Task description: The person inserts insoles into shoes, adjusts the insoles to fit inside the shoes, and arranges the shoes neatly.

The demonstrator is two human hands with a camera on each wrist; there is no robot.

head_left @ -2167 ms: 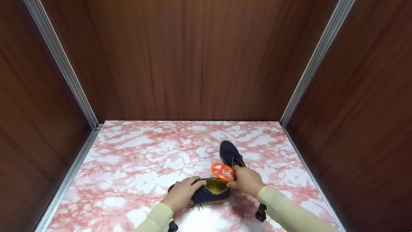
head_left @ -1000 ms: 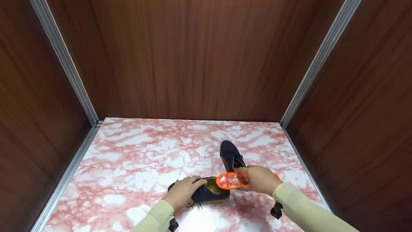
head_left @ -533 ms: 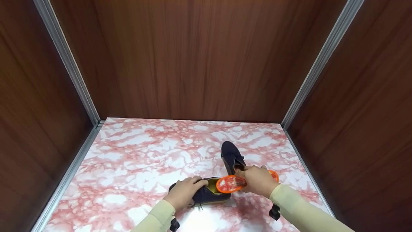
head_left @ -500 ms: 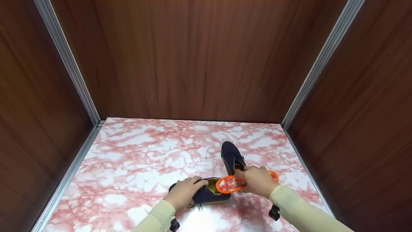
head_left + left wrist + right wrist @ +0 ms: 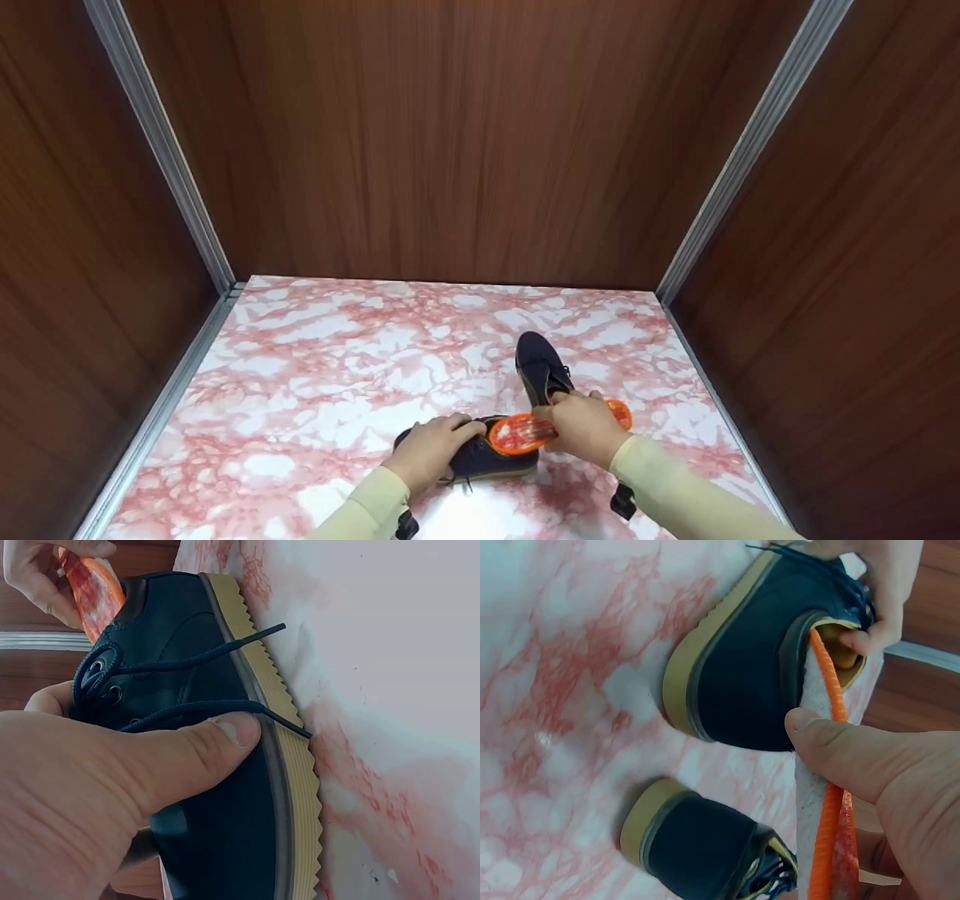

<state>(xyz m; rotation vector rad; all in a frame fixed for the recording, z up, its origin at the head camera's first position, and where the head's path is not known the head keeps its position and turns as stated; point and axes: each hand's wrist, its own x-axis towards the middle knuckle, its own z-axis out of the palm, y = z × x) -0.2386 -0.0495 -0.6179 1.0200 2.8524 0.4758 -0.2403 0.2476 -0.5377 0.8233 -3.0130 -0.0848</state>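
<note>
My left hand (image 5: 433, 451) grips a dark navy lace-up shoe (image 5: 217, 832) across its front, thumb along the side above the ridged cream sole. The shoe lies with its yellow-lined opening (image 5: 840, 652) facing right. My right hand (image 5: 586, 429) pinches an orange-edged insole (image 5: 516, 435), red and white on its upper face and greyish white beneath. One rounded end overlaps the shoe's opening in the head view; in the right wrist view it is right at the heel collar. A second navy shoe (image 5: 535, 360) points away just behind my right hand, its heel partly hidden.
Both shoes rest on a red-and-white marbled tabletop (image 5: 315, 375). Dark wood panels (image 5: 450, 150) enclose the back and both sides, with metal rails (image 5: 161, 150) at the corners.
My right hand has turned the insole and brought it left and down, so its end now lies over the shoe's opening. My left hand and both shoes have stayed put.
</note>
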